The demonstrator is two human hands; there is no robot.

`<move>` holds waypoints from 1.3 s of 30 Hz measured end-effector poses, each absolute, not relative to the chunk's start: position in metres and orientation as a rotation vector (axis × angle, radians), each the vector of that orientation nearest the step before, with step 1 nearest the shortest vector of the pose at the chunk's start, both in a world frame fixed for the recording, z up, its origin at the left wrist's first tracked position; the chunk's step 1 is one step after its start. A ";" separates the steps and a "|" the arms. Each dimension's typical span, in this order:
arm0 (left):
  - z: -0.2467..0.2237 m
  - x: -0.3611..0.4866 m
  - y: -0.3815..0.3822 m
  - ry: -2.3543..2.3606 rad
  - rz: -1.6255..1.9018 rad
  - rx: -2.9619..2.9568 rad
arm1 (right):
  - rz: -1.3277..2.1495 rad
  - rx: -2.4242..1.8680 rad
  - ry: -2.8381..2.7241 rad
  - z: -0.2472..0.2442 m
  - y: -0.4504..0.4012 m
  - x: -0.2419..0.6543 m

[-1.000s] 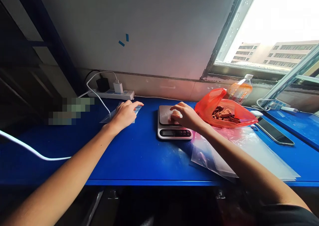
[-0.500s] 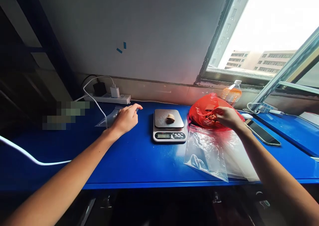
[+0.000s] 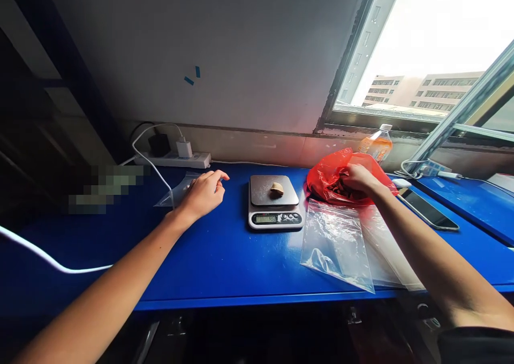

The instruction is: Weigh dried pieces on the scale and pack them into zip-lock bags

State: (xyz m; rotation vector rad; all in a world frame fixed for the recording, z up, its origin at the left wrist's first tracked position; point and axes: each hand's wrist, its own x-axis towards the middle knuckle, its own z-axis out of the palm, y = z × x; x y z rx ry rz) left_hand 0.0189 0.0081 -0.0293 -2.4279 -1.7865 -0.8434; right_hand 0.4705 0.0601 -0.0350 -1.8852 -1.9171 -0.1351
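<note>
Resting in the red bag (image 3: 326, 172) centre-right, the right hand (image 3: 358, 178), grip hidden, could snag and tip it, the left hand (image 3: 204, 194) loosely parted.

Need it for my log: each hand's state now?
Left hand: loosely open, no held object visible.
Right hand: in the opening of the red bag; grip cannot be told.
</note>
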 end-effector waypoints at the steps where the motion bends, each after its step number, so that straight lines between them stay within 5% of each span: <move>1: -0.030 0.019 0.008 -1.786 -0.842 -2.438 | -0.145 -1.885 -1.947 -0.036 0.062 0.470; 9: -0.035 0.015 0.013 -1.786 -0.818 -2.462 | -0.279 -1.779 -2.056 -0.029 0.057 0.472; 26: -0.034 0.019 0.008 -1.817 -0.669 -2.466 | -0.948 -1.475 -1.257 0.039 -0.004 0.432; 39: -0.031 0.020 0.006 -1.832 -0.634 -2.475 | -0.369 -1.170 -1.555 0.031 0.002 0.358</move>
